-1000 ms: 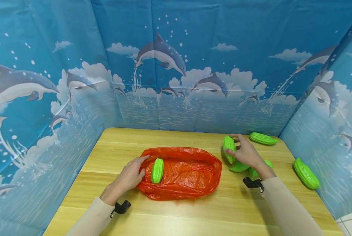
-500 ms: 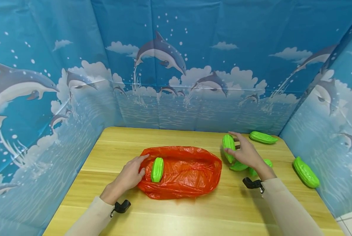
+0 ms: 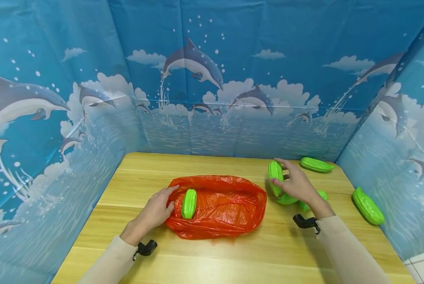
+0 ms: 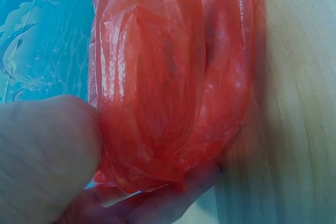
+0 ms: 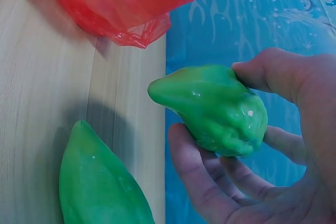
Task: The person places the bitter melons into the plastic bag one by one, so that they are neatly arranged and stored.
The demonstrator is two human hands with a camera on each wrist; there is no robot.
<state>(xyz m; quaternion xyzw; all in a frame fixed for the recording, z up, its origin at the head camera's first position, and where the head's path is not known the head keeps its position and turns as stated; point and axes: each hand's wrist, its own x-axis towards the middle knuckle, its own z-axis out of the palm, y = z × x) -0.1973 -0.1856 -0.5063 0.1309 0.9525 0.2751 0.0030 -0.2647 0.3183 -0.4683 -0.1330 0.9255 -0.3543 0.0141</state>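
A red plastic bag (image 3: pixel 229 213) lies with its mouth spread wide on the table. My left hand (image 3: pixel 153 211) grips its left edge; thumb and fingers pinch the film in the left wrist view. One green bitter melon (image 3: pixel 189 203) rests inside the bag, close to those fingers. To the right of the bag, my right hand (image 3: pixel 297 183) holds another bitter melon (image 5: pixel 215 108) between thumb and fingertips, raised over the table with its tapered end free. Below that hand lie a third melon (image 5: pixel 100 182) and a further green melon (image 3: pixel 305 206), partly hidden by the wrist.
One bitter melon (image 3: pixel 316 165) lies at the back right of the wooden table (image 3: pixel 197 260). Another melon (image 3: pixel 368 206) sits by the right edge. Blue dolphin-printed sheets (image 3: pixel 212 134) stand as walls behind and on both sides.
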